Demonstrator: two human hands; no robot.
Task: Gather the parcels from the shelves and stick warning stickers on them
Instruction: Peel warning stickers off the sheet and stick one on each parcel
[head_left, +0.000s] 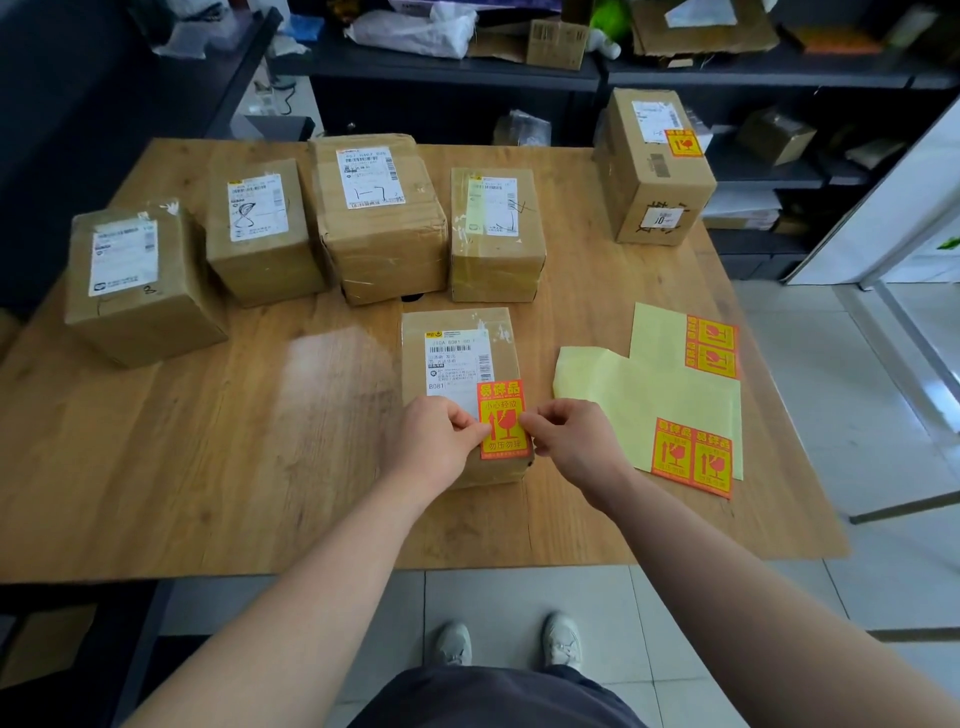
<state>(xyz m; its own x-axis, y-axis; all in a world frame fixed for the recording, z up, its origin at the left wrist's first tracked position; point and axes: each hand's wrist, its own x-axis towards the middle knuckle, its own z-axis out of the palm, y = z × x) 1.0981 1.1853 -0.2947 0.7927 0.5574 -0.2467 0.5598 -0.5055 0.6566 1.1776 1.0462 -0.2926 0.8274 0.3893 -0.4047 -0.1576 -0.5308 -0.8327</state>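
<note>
Centrally, left hand (441, 436), right hand (571, 444) pinch sticker (504, 421) on parcel (460, 358); open worktop (208, 441) lower left; sticker sheets (623, 400) right.

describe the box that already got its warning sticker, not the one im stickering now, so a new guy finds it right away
On the wooden table, look to the far right corner, apart from the row of four boxes. A tall parcel stands there alone. Unlike those four, it has a small orange warning sticker beside its white top label.
</note>
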